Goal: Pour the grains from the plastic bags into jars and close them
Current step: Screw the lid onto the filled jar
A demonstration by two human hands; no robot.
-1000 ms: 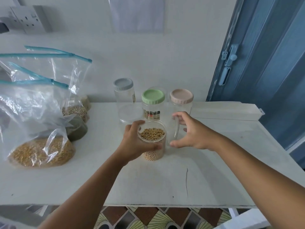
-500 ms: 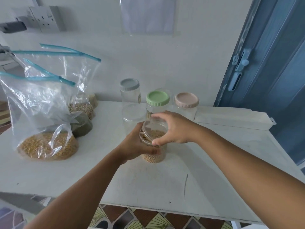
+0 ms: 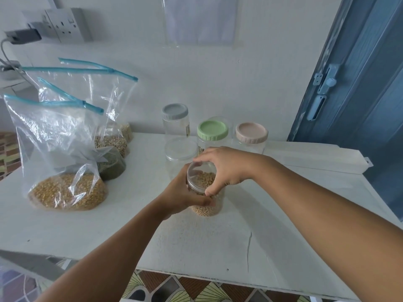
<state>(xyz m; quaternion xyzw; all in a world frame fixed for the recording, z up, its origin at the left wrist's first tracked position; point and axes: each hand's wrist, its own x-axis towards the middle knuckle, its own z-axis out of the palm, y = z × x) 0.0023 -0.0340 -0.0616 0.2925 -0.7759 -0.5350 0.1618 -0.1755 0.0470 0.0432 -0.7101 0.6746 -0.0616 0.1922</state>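
Note:
A clear jar (image 3: 207,209) full of tan grains stands mid-table. My left hand (image 3: 185,196) grips its side. My right hand (image 3: 224,168) holds a clear lid (image 3: 199,177) from above, tilted on the jar's mouth. Behind it stand an empty clear-lidded jar (image 3: 181,149) and jars with a grey lid (image 3: 175,112), a green lid (image 3: 212,130) and a pink lid (image 3: 251,132). To the left, an open zip bag of yellow grains (image 3: 67,190) sits in front of bags of dark green grains (image 3: 112,168) and pale grains (image 3: 111,142).
The white table (image 3: 196,243) has a crack near its front edge. A long white box (image 3: 316,158) lies at the back right. A blue door (image 3: 359,83) stands to the right, and wall sockets (image 3: 65,25) with a cable are at upper left.
My right hand brought the clear lid from beside the jar onto its mouth and now covers it from above. My left hand kept its grip on the jar.

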